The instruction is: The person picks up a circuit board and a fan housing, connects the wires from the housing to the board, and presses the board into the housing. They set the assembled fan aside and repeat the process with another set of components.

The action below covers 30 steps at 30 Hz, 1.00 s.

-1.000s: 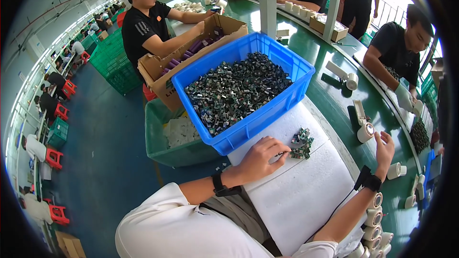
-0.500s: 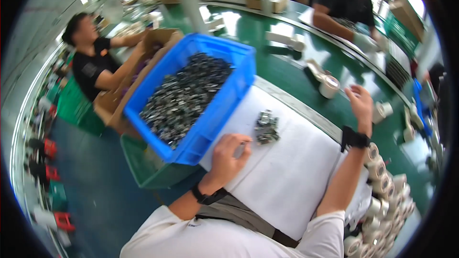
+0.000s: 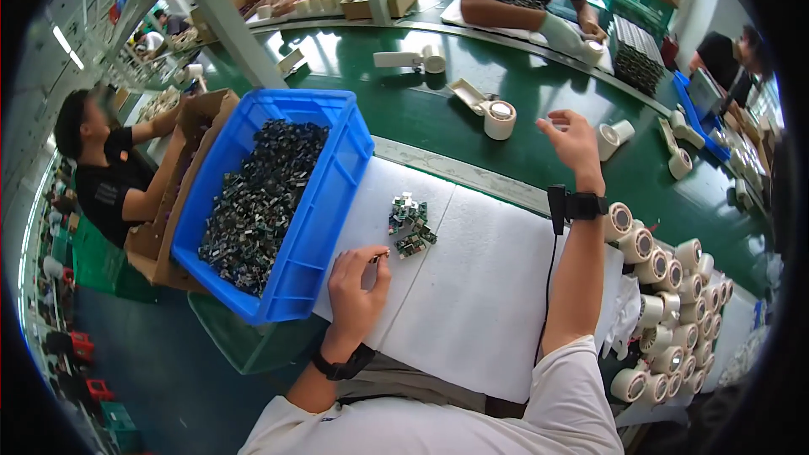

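In the head view, pinching a small piece (image 3: 377,258) in the left hand (image 3: 356,297), beside the circuit-board pile (image 3: 414,242) on the white sheet (image 3: 489,286); holding the right hand (image 3: 576,145) well apart, loosely curled, over the green tabletop (image 3: 379,123).

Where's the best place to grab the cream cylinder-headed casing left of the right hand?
I'd probably grip the cream casing by its round head, from the right, nearest the right hand: the curved wall is exposed, while the handle juts away leftward.

Head-worn fisheye view — left of a pair, facing down from close above, over the white board (image 3: 489,303)
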{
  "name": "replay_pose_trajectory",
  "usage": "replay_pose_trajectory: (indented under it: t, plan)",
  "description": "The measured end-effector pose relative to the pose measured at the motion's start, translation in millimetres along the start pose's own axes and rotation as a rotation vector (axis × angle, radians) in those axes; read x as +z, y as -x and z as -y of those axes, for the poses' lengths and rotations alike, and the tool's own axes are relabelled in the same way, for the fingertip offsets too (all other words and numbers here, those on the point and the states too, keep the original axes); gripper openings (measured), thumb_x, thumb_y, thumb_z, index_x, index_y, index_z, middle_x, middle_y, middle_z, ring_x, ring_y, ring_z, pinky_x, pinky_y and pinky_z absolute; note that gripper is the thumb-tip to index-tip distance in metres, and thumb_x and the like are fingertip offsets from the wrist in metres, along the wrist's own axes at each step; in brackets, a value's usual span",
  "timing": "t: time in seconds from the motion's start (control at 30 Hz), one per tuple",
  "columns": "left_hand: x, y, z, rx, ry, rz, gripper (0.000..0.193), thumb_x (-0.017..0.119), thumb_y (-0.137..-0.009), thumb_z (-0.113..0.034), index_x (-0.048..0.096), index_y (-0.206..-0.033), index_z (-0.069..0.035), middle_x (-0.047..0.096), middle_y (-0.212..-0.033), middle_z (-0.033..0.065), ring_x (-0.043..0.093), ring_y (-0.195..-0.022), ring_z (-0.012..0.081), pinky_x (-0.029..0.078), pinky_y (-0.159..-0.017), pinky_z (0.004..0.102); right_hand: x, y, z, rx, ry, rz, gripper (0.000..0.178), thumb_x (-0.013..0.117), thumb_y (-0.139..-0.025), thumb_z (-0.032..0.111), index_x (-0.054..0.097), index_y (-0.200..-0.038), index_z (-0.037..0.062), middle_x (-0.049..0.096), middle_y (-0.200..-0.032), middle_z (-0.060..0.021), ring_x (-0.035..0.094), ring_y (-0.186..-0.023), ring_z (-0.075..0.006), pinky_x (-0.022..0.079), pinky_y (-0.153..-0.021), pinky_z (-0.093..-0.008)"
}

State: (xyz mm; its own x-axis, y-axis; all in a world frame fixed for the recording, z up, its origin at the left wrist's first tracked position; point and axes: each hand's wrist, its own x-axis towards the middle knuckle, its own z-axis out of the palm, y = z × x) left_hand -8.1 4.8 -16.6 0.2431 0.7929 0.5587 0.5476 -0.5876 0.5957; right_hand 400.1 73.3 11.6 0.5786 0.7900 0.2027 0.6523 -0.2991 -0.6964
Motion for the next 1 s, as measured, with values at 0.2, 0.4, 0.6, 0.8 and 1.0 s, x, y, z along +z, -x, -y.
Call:
replay_pose_trajectory:
  t: [0.2,0.4,0.6,0.8,1.0]
  plan:
    - [-4.7,4.6,5.9,-0.068,0.017,-0.010,0.014,0.069,-0.088,-0.002,0.071,-0.102,-0.005,0.069,-0.089,0.0104,0.066,-0.082,0.0257,0.052,-0.075,0.0354,17.5,-6.8,-15.0,-0.036,0.364,-0.507,0.067,0.081,-0.078,0.043,0.063,-0.134,0.0112,0.056,-0.137,-0.0228,0.056,-0.122,-0.0439,0.047,-0.104,-0.0473]
    - [-6.8,2.9,4.1,-0.054,-0.018,0.000,0.015,0.069,-0.088,-0.002,0.071,-0.103,-0.005,0.069,-0.089,0.0103,0.066,-0.081,0.0254,0.052,-0.075,0.0351,8.3,-19.3,-51.7,0.203,0.355,-0.356,0.078,0.082,-0.075,0.042,0.054,-0.144,0.0184,0.052,-0.141,-0.0223,0.050,-0.130,-0.0406,0.042,-0.112,-0.0445]
    - [-9.3,0.2,4.8,-0.040,0.033,0.001,0.017,0.070,-0.086,-0.002,0.070,-0.102,-0.007,0.069,-0.091,0.0098,0.064,-0.082,0.0292,0.051,-0.077,0.0379,8.3,-41.9,-118.6,0.021,0.229,-0.373,0.071,0.081,-0.076,0.024,0.056,-0.142,0.0224,0.056,-0.138,-0.0130,0.058,-0.125,-0.0341,0.048,-0.106,-0.0443]
    - [-15.9,5.5,11.0,-0.039,0.052,-0.050,0.019,0.070,-0.085,-0.002,0.069,-0.103,-0.008,0.069,-0.092,0.0090,0.064,-0.083,0.0296,0.051,-0.078,0.0384,0.6,-40.8,-60.4,-0.191,-0.094,-0.320,0.063,0.084,-0.081,0.029,0.061,-0.137,0.0093,0.066,-0.128,-0.0126,0.065,-0.116,-0.0276,0.050,-0.098,-0.0370]
    - [-10.8,5.8,11.2,0.005,0.097,-0.019,0.023,0.071,-0.084,-0.001,0.068,-0.104,-0.009,0.069,-0.096,0.0082,0.065,-0.088,0.0294,0.051,-0.080,0.0390,-28.7,-4.6,43.7,-0.113,-0.830,-0.058,0.051,0.062,-0.102,0.036,0.055,-0.143,0.0069,0.063,-0.133,-0.0068,0.065,-0.100,-0.0123,0.051,-0.079,-0.0247]
